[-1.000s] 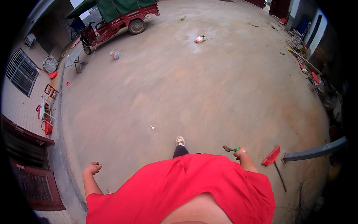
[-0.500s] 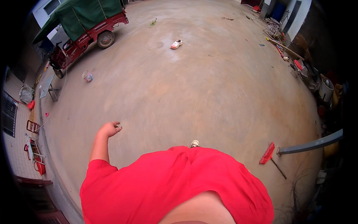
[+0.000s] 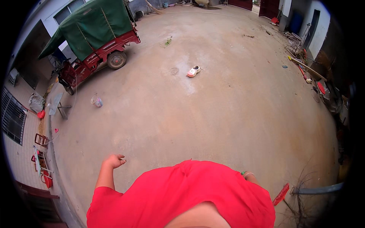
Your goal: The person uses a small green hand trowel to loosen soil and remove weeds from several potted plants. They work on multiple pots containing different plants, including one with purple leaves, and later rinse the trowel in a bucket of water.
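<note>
While the person in the red shirt (image 3: 182, 197) stands on the bare concrete yard floor (image 3: 228, 114), the left hand (image 3: 114, 160) hangs out at about nine o'clock from the body, empty, its fingers (image 3: 121, 157) loosely curled and slightly apart, touching nothing. The right hand is mostly hidden behind the shirt at three o'clock; only a wrist with a bangle (image 3: 249, 174) shows, so I cannot tell how its fingers lie. Just beyond that wrist, at four o'clock, a red broom head (image 3: 281, 194) lies on the floor. Far off at twelve o'clock a small white shoe (image 3: 193, 71) lies alone, and at eleven o'clock a red three-wheeled cart (image 3: 95, 49) with a green cover is parked.
</note>
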Demonstrator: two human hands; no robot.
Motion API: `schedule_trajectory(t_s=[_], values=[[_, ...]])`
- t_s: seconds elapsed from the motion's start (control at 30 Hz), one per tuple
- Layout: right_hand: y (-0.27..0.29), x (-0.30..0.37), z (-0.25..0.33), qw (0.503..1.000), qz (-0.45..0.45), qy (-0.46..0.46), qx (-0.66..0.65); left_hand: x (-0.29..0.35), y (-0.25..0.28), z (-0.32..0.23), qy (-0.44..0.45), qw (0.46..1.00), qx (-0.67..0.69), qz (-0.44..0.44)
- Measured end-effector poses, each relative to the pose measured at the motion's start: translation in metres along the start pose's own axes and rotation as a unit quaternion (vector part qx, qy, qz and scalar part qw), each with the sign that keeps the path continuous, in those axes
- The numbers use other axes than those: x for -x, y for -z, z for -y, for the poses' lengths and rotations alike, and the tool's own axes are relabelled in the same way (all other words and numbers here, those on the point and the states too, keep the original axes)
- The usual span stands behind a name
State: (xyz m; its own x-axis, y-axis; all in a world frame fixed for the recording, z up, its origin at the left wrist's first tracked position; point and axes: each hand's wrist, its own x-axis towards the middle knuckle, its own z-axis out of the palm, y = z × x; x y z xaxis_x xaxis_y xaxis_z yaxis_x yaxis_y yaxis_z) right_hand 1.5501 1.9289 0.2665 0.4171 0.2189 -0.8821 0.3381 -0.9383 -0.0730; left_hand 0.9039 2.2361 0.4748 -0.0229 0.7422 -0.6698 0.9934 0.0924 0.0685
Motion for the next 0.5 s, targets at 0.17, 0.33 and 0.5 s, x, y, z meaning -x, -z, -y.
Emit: schedule_trajectory(t_s=[0.17,0.33,0.5], values=[[0.091,-0.112,0.159,0.982,-0.151,0.111,0.002,-0.040,0.048,0.021,0.063,0.994,-0.081,0.039],[0.146,-0.097,0.333,0.946,-0.266,0.160,0.092,-0.137,0.111,0.054,0.122,0.987,-0.078,0.064],[0.152,-0.086,0.412,0.955,-0.241,0.101,0.140,-0.278,0.218,0.013,0.030,0.994,-0.096,0.044]])
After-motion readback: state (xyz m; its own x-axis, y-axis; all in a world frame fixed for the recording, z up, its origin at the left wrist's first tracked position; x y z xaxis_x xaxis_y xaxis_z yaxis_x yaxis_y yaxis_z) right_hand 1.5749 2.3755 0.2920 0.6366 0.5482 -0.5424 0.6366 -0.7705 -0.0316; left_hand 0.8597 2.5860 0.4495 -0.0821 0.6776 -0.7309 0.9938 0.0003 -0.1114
